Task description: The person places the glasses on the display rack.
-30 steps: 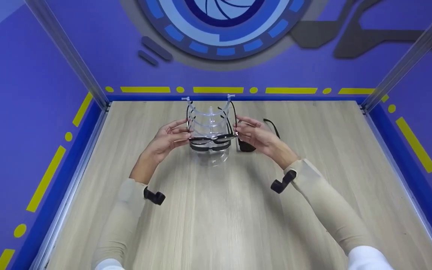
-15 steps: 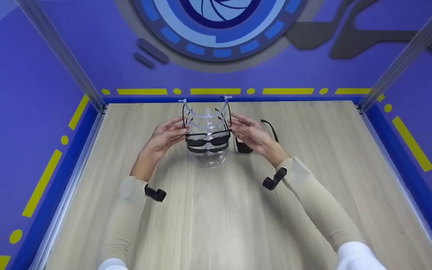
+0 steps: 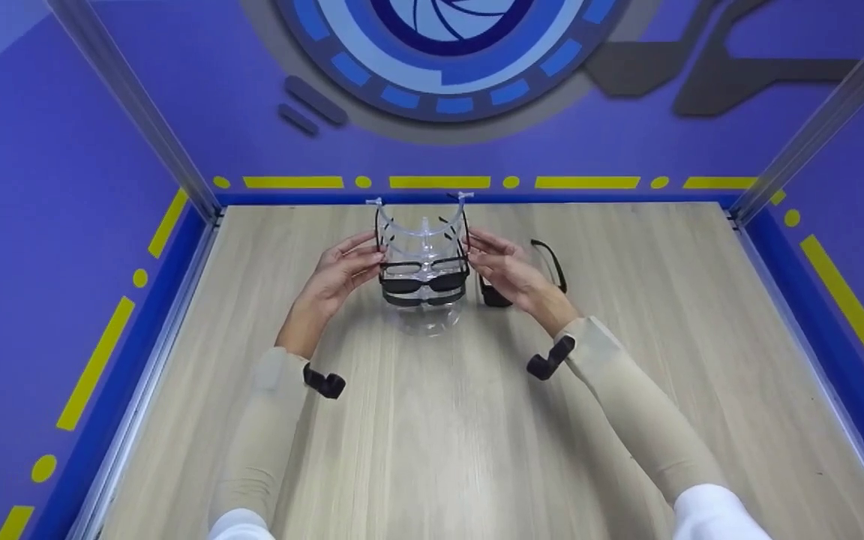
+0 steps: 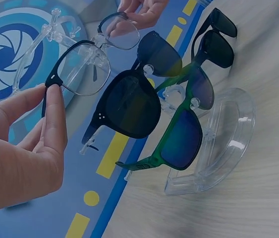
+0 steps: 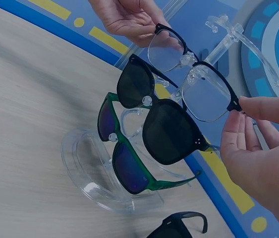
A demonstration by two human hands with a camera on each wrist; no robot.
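Clear-lens eyeglasses with a dark upper rim are at the top tier of a transparent display stand. My left hand pinches their left hinge corner between thumb and fingers. At the opposite corner, my right hand pinches the frame in the same way. Both temples point back along the stand's sides. Whether the bridge bears on its peg is hard to tell. Below hang black sunglasses, and under those sit green-framed sunglasses with bluish lenses. Neither hand grips these lower pairs.
Another pair of black sunglasses lies on the wooden table, right of the stand, partly behind my right hand. A blue patterned wall rises close behind the stand, with metal posts at both back corners.
The clear-lens eyeglasses have risen from in front of the black sunglasses to the stand's upper tier and become more level. Both hands moved with them, still holding the corners.
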